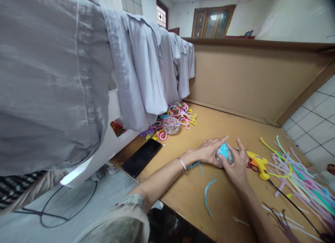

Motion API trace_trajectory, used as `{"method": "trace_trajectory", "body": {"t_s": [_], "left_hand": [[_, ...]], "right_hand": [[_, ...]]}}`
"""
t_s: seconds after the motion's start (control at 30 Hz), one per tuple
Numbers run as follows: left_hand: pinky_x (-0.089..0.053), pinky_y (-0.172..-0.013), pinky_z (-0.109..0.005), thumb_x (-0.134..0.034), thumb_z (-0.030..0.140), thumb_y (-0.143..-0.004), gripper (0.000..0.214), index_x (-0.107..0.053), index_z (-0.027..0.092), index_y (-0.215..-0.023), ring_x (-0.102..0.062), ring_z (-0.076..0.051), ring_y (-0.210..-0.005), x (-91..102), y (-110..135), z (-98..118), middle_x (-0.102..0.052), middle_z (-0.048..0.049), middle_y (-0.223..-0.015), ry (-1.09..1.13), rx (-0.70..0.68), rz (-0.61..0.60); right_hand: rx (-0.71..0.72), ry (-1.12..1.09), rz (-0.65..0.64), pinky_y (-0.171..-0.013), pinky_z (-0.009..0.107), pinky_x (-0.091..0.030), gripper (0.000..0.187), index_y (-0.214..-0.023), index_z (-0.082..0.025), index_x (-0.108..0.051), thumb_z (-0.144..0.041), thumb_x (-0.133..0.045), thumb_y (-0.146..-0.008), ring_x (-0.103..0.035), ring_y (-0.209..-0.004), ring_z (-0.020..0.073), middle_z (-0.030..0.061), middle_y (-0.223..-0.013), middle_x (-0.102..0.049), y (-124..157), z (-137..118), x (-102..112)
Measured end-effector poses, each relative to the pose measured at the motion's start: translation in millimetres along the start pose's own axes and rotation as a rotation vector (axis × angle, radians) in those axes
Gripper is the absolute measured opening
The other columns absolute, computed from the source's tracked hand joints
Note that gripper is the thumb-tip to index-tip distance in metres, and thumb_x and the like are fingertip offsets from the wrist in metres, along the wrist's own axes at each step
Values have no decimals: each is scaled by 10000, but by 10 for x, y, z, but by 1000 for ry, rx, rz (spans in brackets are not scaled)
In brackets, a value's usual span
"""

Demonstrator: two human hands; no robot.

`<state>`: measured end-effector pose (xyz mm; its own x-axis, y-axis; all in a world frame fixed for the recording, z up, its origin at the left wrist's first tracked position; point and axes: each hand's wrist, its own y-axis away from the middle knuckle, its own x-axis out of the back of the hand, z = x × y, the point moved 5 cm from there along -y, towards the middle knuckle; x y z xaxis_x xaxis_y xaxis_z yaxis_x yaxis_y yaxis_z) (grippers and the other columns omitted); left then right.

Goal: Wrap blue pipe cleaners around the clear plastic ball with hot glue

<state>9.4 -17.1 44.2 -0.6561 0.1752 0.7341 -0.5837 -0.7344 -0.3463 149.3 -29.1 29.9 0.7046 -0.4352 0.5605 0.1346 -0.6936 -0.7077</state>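
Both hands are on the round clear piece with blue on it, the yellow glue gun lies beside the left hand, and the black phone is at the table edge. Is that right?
Not quite: the head view shows the yellow glue gun beside the right hand, not the left hand. The rest stands, including the round clear piece and black phone.

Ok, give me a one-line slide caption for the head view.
Left hand and right hand hold a blue-and-clear rounded piece over a brown table, near a yellow glue gun.
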Motion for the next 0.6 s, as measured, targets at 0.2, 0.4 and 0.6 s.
{"method": "trace_trajectory", "body": {"t_s": [0.2, 0.4, 0.6], "left_hand": [[-268, -1136, -636, -742, 301, -738, 939, -227, 304, -1524, -207, -369, -1494, 565, 172, 4, -243, -143, -1604, -96, 16, -22], [-432, -1084, -384, -489, 84, -839, 400, -608, 145, -1216, -567, -216, -1207, 2024, 289, -594, -615, -115, -1287, -220, 237, 562], [-460, -1040, -361, -400, 69, -948, 314, -602, 48, -1188, -600, -204, -1135, 2612, 207, -1360, -647, -156, -1217, -299, 650, 670]], "right_hand": [[-183, -189, -51, -1022, 556, -437, 1016, -1544, -228, -191, -571, -696, -733, -540, -1204, 319, 167, -1436, -444, 2, 71, -23], [-58, -121, -23, -1060, 550, -403, 529, -1178, -202, -658, -563, -642, -792, -504, -1256, 331, 157, -1458, -402, -17, 19, 43], [-127, -101, -17, -1020, 548, -445, 778, -1399, -203, -464, -599, -660, -758, -507, -1257, 331, 175, -1438, -417, 10, 55, 23]]}}
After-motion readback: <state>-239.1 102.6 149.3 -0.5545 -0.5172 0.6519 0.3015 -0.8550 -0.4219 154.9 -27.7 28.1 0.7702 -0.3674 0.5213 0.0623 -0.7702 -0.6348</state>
